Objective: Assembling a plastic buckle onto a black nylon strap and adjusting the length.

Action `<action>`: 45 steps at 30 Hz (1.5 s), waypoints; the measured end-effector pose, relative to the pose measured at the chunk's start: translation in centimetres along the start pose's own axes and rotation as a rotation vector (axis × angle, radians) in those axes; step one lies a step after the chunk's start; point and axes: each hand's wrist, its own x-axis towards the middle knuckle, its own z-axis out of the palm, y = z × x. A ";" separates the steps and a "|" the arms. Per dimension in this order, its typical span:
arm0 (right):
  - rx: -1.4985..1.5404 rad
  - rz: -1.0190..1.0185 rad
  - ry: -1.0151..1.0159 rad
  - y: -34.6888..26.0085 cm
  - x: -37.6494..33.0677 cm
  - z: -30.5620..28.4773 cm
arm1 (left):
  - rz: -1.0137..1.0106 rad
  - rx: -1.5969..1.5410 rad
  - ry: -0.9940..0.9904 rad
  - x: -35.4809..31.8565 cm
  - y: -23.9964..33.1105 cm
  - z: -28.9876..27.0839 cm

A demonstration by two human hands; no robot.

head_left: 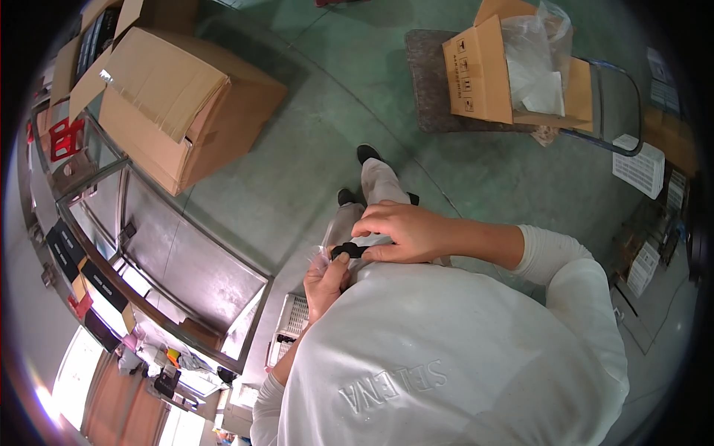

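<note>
A small black piece of a kind I cannot make out is held between my two hands, in front of my waist. My left hand pinches it from below with thumb and fingers. What looks like a crinkled clear plastic film shows beside those fingers. From the right, my right hand reaches over, its thumb and fingertips closed at the black piece's right end. The palms and the undersides of the fingers are hidden.
A large cardboard box stands at the left, beside a metal-framed table. At the back right, an open carton with clear plastic rests on a cart. A white basket is close by my left arm.
</note>
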 end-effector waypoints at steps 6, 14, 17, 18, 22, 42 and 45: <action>0.111 0.108 -0.128 -0.5 1.1 0.4 | 0.016 -0.052 0.007 -0.1 -0.1 0.0; 0.282 0.087 -0.073 -0.4 1.2 0.5 | 0.021 -0.085 -0.014 0.0 -0.1 0.2; 0.320 0.137 -0.103 -0.4 1.4 0.5 | 0.030 -0.107 -0.010 0.1 -0.4 0.5; 0.313 0.161 -0.116 -0.4 1.4 0.5 | 0.030 -0.105 -0.010 0.0 -0.2 0.6; 0.378 0.155 -0.119 0.2 1.3 0.5 | 0.015 -0.063 -0.036 -0.1 0.2 1.0; 0.018 0.118 -0.063 -1.4 0.5 -5.6 | 0.038 0.498 -0.427 1.4 3.3 1.5; 0.017 0.108 -0.066 -1.1 0.9 -5.4 | 0.081 0.355 -0.243 0.6 3.2 2.6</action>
